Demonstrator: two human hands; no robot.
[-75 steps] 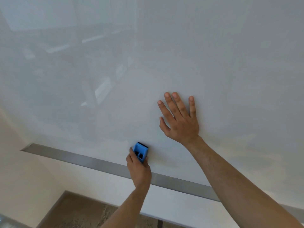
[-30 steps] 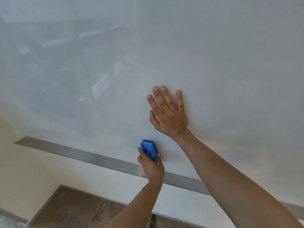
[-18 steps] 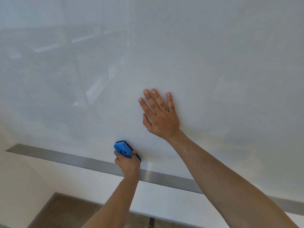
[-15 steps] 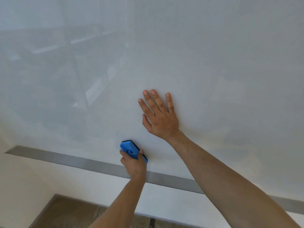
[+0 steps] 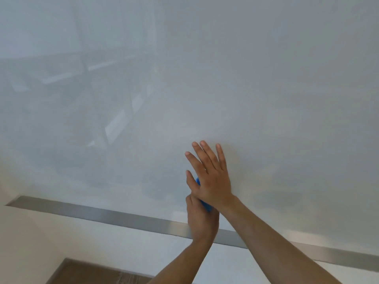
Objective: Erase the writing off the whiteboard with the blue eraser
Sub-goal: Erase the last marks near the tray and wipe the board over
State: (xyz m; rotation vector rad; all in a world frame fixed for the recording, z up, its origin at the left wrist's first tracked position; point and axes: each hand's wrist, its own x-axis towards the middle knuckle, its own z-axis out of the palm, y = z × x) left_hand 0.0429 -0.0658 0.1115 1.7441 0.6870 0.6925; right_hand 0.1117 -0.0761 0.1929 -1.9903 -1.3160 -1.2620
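The whiteboard [image 5: 266,89] fills most of the view, glossy and grey-white, with no legible writing, only faint smudges low down. My right hand [image 5: 209,175] lies flat against the board with its fingers straight and spread. My left hand [image 5: 202,218] grips the blue eraser [image 5: 205,203] just below and behind the right hand, near the board's lower edge. Most of the eraser is hidden by my right hand and wrist; only small blue slivers show.
A grey metal strip [image 5: 123,217] runs along the board's bottom edge. Under it is a cream wall [image 5: 41,238], and brown floor [image 5: 92,273] shows at the bottom. Room reflections sit in the board's left half.
My left hand has slid the eraser to the right, so it now sits under my right hand and is mostly hidden. My right hand stays flat on the board.
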